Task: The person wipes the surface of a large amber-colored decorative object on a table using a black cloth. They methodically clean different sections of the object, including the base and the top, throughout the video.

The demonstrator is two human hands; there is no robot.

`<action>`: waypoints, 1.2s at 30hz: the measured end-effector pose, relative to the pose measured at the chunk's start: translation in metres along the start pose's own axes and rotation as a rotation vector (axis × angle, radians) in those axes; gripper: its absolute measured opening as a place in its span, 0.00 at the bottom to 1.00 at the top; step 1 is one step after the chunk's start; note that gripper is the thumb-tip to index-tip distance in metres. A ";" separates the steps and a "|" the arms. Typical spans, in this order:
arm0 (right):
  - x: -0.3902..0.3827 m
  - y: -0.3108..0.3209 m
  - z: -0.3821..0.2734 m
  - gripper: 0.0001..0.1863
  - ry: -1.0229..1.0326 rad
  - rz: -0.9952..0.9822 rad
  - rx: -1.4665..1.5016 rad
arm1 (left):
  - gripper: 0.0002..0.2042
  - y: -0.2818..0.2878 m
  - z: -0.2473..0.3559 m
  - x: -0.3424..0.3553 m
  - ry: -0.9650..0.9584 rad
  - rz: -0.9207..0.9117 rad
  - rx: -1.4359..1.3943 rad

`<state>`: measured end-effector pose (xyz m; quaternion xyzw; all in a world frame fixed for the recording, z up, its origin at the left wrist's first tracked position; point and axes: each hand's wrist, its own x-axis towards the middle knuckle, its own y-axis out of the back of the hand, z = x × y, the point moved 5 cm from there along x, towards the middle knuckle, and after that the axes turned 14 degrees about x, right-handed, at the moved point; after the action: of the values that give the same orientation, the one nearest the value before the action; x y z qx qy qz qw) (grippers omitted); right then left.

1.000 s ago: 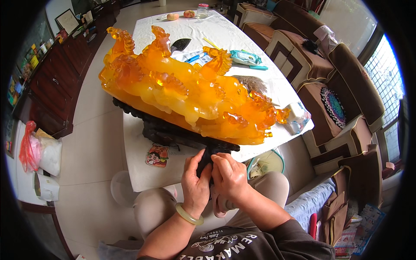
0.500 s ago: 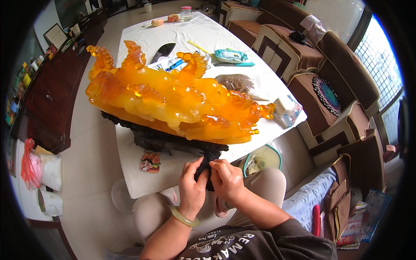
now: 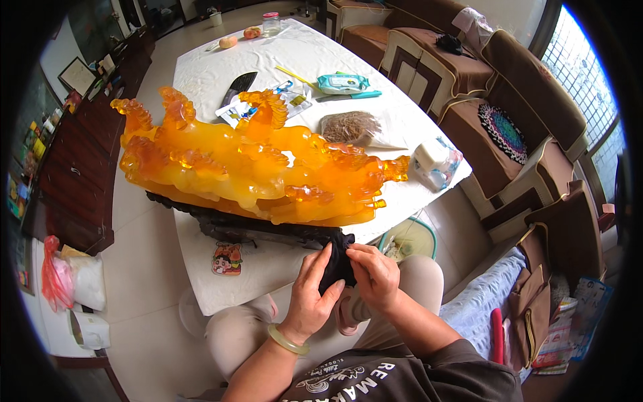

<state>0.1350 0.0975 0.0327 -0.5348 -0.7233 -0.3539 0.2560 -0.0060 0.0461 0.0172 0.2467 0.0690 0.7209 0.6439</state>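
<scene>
Black cloth (image 3: 339,266) spreading wider than before, running downward at dark stand's (image 3: 268,232) right end. Amber horse sculpture (image 3: 241,167) slanting lengthwise down rightward; left hand (image 3: 311,295), thumb spread, loosely holding cloth; right hand (image 3: 376,276) pinching it; shirt (image 3: 435,375) showing white lettering.

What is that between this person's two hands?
A black cloth lies between the left hand and the right hand, on the near side of the orange sculpture; the head view shows this.
</scene>
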 end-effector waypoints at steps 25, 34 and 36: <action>-0.016 0.001 0.019 0.17 0.114 -0.032 -0.023 | 0.29 -0.008 -0.004 0.001 0.001 -0.009 0.146; -0.002 -0.005 0.010 0.19 0.149 -0.114 -0.110 | 0.30 -0.006 -0.001 0.003 -0.010 0.012 0.156; 0.000 -0.008 0.007 0.20 0.153 -0.142 -0.149 | 0.30 -0.004 -0.002 0.004 -0.028 0.032 0.174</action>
<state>0.1278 0.1017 0.0270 -0.4713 -0.7094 -0.4635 0.2443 -0.0032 0.0506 0.0146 0.3129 0.1183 0.7190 0.6092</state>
